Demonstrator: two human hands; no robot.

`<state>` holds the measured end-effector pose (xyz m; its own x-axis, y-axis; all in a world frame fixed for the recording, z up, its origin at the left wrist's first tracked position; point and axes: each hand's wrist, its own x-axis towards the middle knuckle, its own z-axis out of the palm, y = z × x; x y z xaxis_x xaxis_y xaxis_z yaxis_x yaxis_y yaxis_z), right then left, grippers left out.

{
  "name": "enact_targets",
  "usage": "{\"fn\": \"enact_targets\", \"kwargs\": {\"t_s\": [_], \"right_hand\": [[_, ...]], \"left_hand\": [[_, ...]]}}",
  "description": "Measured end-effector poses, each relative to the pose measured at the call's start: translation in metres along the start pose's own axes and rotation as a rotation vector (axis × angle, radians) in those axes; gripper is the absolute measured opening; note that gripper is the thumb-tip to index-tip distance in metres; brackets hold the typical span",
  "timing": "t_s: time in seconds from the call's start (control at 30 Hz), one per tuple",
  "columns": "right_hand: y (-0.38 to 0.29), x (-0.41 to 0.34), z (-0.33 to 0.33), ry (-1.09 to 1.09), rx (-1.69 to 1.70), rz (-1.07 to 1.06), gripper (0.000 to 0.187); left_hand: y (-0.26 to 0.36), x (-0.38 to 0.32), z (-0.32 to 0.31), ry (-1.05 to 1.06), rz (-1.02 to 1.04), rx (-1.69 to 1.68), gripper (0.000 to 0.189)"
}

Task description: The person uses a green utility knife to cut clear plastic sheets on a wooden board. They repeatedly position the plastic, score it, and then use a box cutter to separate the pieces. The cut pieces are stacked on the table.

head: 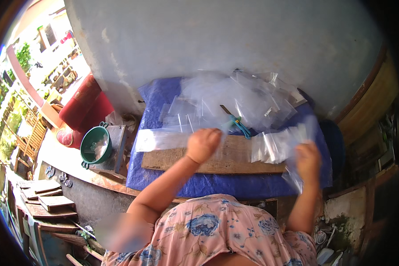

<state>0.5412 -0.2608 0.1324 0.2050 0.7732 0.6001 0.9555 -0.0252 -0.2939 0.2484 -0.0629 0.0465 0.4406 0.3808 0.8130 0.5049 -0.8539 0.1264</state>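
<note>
My left hand [203,143] is over the left part of a wooden board [173,161], fingers curled; a blurred bit of clear plastic shows by its fingertips, and whether it is gripped I cannot tell. At the board's right end my right hand [307,159] is blurred by motion, with clear plastic showing above and below its fingers. Clear plastic sheets [163,139] lie along the board's left edge, and a stack of clear plastic bags [272,146] lies on its right part. Behind the board rest blue-handled scissors or a cutter [240,126] beside a large heap of clear plastic bags [216,93].
A blue tarpaulin [202,188] covers the table against a grey wall [219,36]. Left of it, a green plastic colander [108,143] stands on a box [119,156], near a red sofa [86,106]. A dark blue round container [334,149] stands at the right.
</note>
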Motion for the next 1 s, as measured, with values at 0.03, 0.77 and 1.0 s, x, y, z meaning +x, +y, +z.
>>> {"fn": "enact_targets", "kwargs": {"t_s": [0.03, 0.77, 1.0], "right_hand": [[-0.029, 0.009, 0.017, -0.092, 0.144, -0.081, 0.012], [-0.068, 0.036, 0.035, 0.026, 0.495, -0.363, 0.018], [-0.072, 0.026, 0.095, -0.166, 0.224, -0.277, 0.012]], "left_hand": [[0.023, 0.011, 0.002, 0.002, 0.062, -0.059, 0.02], [0.047, -0.001, -0.021, 0.114, 0.095, -0.293, 0.033], [0.033, -0.026, 0.017, -0.02, -0.182, -0.351, 0.027]]}}
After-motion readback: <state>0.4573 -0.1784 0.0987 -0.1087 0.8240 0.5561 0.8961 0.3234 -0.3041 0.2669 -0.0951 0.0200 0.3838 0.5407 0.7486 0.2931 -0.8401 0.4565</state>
